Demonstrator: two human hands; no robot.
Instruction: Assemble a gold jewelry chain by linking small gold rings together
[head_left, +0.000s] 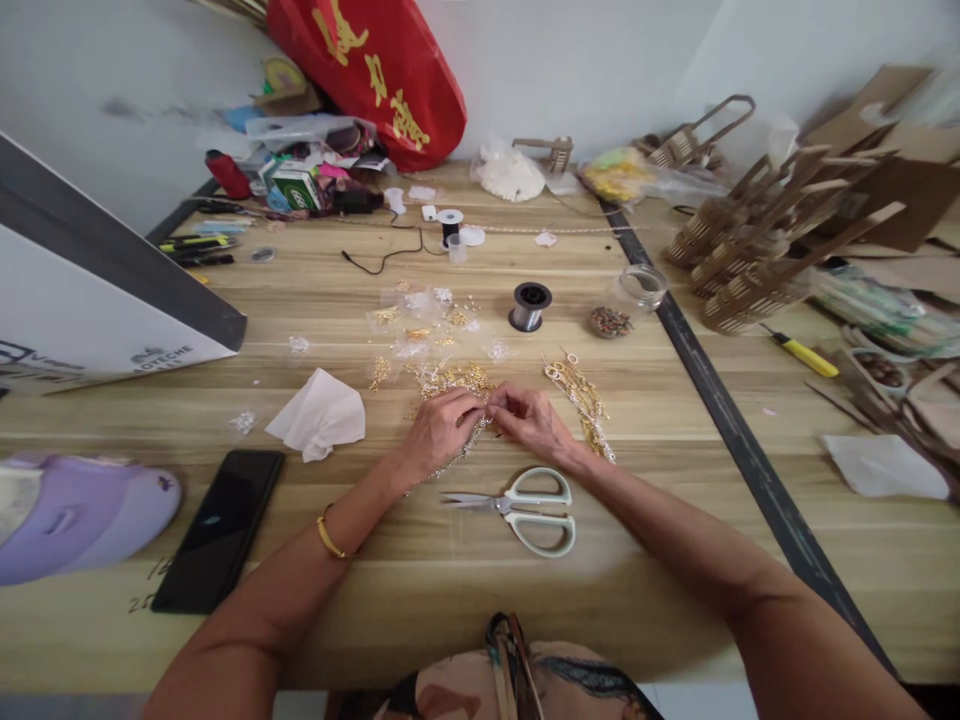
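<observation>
My left hand [441, 428] and my right hand [531, 418] meet at the middle of the wooden table [360, 570], fingers pinched together on a small gold and silver beaded piece [480, 424]; a thin strand trails from it under my left hand. A pile of gold beads and findings [450, 378] lies just beyond my fingers. A row of gold finished pieces [583, 400] lies right of my right hand. White-handled scissors [525, 505] rest just below my wrists. A gold bangle [330, 538] sits on my left wrist.
A spool of thin wire [529, 306] and a glass jar [642, 287] with a bead-filled lid [610, 321] stand beyond. A crumpled tissue [318, 416], a black phone [221, 528] and a purple cap [82, 515] lie left. Wooden basket models [757, 250] and a yellow knife [804, 353] sit right.
</observation>
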